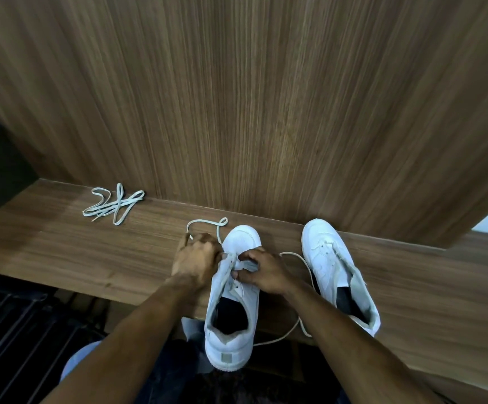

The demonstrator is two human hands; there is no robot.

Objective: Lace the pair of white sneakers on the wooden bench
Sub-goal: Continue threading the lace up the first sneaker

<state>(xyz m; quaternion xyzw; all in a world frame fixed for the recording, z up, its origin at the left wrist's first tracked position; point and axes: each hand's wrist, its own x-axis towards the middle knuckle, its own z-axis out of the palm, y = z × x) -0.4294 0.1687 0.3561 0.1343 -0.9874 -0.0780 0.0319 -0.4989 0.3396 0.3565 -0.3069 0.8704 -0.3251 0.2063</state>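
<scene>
Now the near sneaker [232, 290] sits between both hands, left hand [196, 259] pinching its lace [204, 225], right hand [266, 272] gripping its tongue.

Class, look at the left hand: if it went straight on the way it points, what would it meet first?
Most likely the loose loop of lace just beyond the left hand, then the wooden back panel; depth is hard to judge.

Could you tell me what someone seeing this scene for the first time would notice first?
Two hands meet over the near white sneaker at the bench's front edge: the left hand pinches its lace, the right hand grips the tongue area. The second sneaker lies to the right, and a loose lace sits bundled far left.
</scene>
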